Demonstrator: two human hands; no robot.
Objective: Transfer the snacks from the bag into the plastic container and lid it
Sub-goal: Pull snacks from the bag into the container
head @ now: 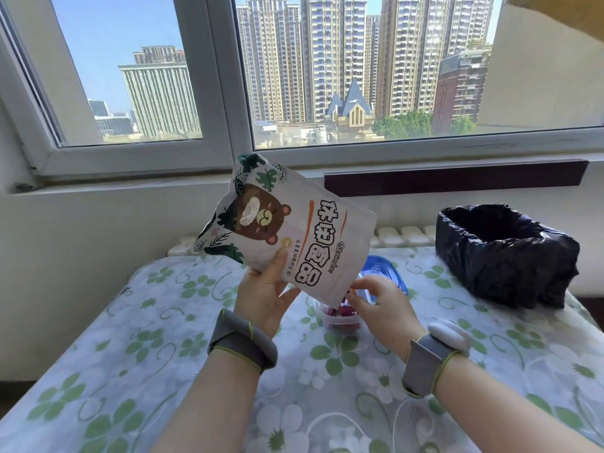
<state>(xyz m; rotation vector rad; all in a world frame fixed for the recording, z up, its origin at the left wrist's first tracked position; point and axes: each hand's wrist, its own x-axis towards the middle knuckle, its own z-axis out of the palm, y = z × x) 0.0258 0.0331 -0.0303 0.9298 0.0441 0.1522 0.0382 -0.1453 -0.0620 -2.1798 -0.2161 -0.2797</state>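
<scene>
Head view: our left hand (266, 297) grips the tilted snack bag (287, 230); our right hand (380, 304) pinches its lower corner over the plastic container (343, 320) holding red-wrapped snacks (340, 312).

Left hand (264, 289) raised, palm toward the camera, thumb and fingers pinching. Right hand (380, 304) lower, fingers curled forward, pinching too. Both forearms reach in, banded wrists.

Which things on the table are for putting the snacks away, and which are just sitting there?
For the job:
snack bag, held by the left hand
plastic container with red snacks inside
blue lid behind it
right hand, at the bag's lower corner

Just sitting there:
bin with black liner
flowered tablecloth
</scene>
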